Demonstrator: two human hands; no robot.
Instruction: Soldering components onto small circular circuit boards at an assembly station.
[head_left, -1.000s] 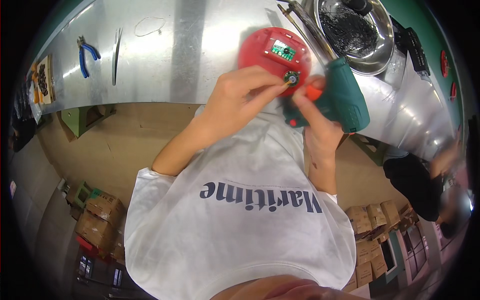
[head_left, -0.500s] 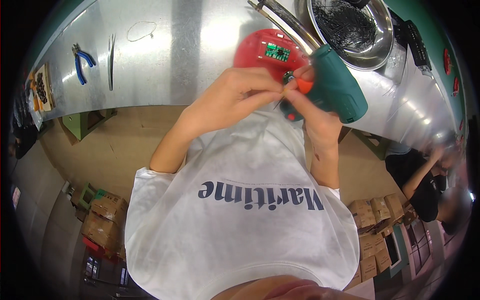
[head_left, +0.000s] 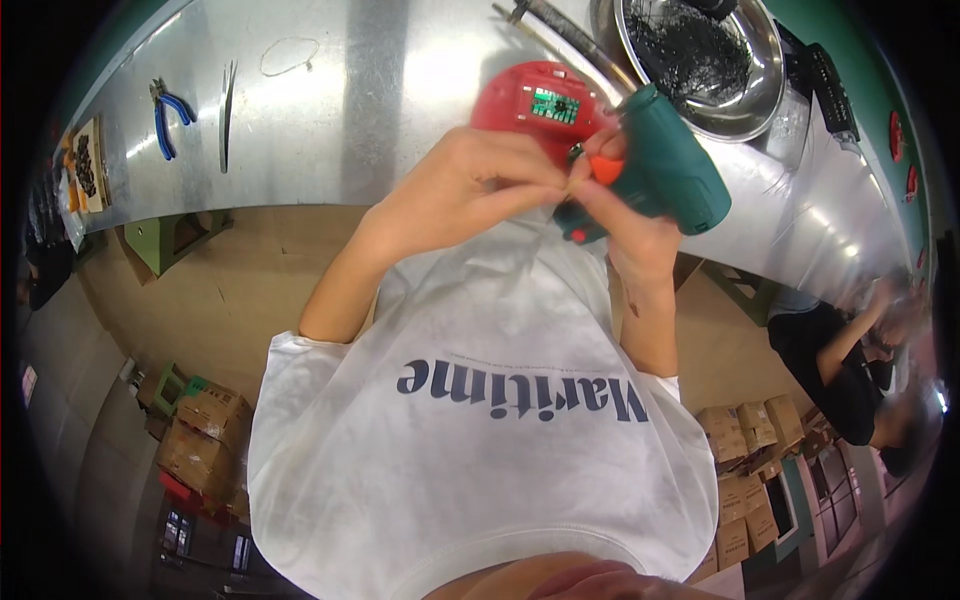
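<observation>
My left hand (head_left: 480,190) is closed in a pinch. Its fingertips meet those of my right hand, and whatever they grip is too small to make out. With my right hand (head_left: 635,220) I hold a green soldering gun (head_left: 685,175) by its orange-trigger side, my thumb reaching over to my left fingertips. The gun's long metal barrel (head_left: 570,40) points to the far left. Just beyond my hands lies a round red housing (head_left: 500,100) with a green circuit board (head_left: 553,105) set in it. A small round part shows between my right fingers, mostly hidden.
A metal bowl (head_left: 770,95) of black wire pieces stands at the far right, beside a black tool (head_left: 835,95). Blue-handled cutters (head_left: 165,125), tweezers (head_left: 226,120) and a thin wire loop (head_left: 290,57) lie on the metal table (head_left: 310,140). Another person (head_left: 835,365) works at the right.
The soldering gun has shifted slightly left and away from me in my right hand. Both hands stay pinched together at nearly the same spot.
</observation>
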